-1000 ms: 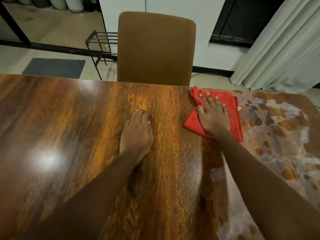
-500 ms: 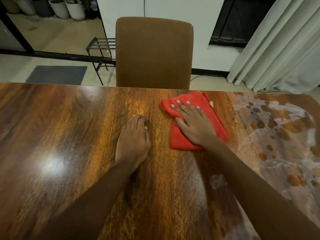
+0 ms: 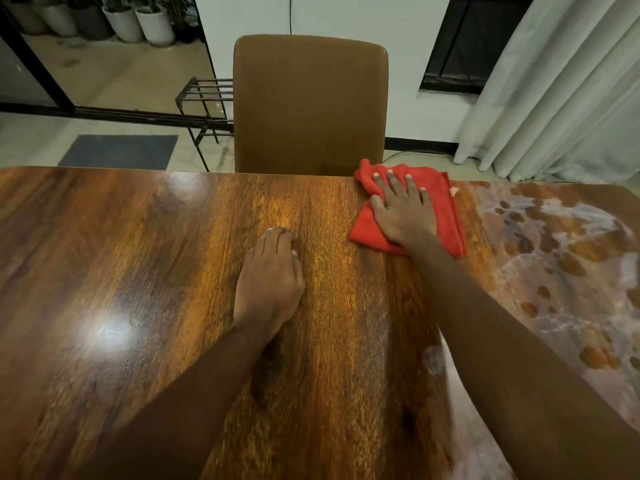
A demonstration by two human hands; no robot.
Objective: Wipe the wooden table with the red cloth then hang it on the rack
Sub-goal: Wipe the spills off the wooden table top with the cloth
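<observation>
- We press our right hand [image 3: 403, 211] flat, fingers spread, on the red cloth [image 3: 446, 209], hiding its centre.
- Our left hand [image 3: 268, 282] rests empty on the wooden table [image 3: 138, 254], fingers curled under.
- The chair [image 3: 310, 105] cuts off the rack [image 3: 204, 98].

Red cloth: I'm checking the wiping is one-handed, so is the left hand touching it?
Apart. The head view shows the left hand flat on the wooden table, with bare wood between it and the red cloth.
</observation>
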